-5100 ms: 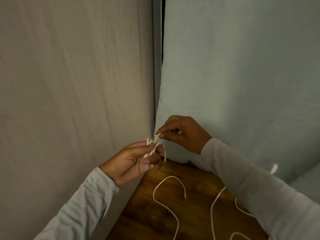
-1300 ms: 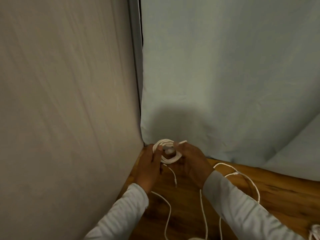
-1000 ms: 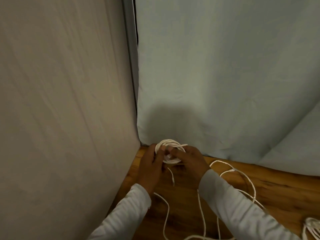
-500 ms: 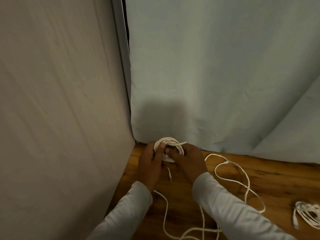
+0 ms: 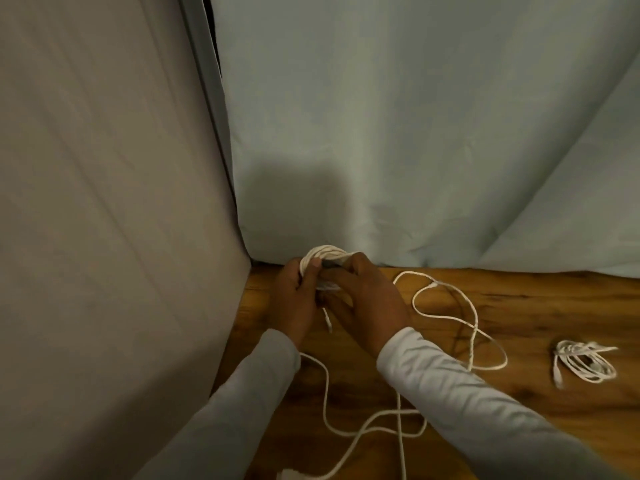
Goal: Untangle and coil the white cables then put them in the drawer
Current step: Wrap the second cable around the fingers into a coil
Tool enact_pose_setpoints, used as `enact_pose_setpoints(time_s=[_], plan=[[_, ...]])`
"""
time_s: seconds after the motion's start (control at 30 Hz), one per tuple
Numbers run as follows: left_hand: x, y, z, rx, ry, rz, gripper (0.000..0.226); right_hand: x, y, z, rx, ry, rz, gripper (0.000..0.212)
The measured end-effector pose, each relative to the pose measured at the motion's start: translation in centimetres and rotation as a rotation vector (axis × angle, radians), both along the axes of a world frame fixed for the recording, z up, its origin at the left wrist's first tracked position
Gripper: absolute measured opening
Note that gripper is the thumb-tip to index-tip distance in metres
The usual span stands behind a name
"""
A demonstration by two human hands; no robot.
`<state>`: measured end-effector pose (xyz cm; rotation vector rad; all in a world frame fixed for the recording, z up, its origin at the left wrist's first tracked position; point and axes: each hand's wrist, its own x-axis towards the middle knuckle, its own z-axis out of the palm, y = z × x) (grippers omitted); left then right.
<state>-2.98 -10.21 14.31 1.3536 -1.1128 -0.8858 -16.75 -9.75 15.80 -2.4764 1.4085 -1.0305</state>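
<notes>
One cable coiled, one in the hands, loose cable left.

Both hands, left hand (image 5: pixel 294 299) and right hand (image 5: pixel 367 299), close their fingers on a white coil (image 5: pixel 323 256); a finished bundle (image 5: pixel 585 363) and loose cable (image 5: pixel 450 317) lie on the wooden table (image 5: pixel 536 306); no drawer visible.

You are wearing the single camera on your head, and it is looking forward and steeply down into a corner. It is sitting close above your work: both sleeves are entering from the bottom edge, and your left hand (image 5: pixel 297 299) and right hand (image 5: pixel 369 299) are meeting just below the middle of the frame. The wooden table (image 5: pixel 519 306) is filling only the lower right part. The beige cloth (image 5: pixel 104 237) is taking up the left side, and the pale blue cloth (image 5: pixel 415 133) is filling the upper right. The wide lens is bowing the edges. No second view is sharing this scene.
</notes>
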Motion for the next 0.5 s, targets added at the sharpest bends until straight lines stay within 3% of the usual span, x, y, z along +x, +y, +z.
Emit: enact_pose_setpoints(time_s=[0.13, 0.27, 0.37, 0.5], plan=[[-0.8, -0.3, -0.5, 0.023, 0.056, -0.039, 0.027, -0.6, 0.9, 0.3, 0.032, -0.175, -0.009, 0.015], [-1.1, -1.3, -1.6, 0.102, 0.21, 0.026, 0.024, -1.6, 2.4, -0.1, 0.161, -0.398, 0.133, 0.016], [-2.4, -2.1, -2.4, 0.15, 0.241, 0.022, 0.03, -2.9, 3.8, -2.0, 0.155, -0.362, 0.175, 0.015], [-5.1, -2.2, -3.1, 0.18, 0.257, -0.049, 0.021, -6.1, 4.7, -4.0, 0.271, -0.324, 0.109, 0.016]])
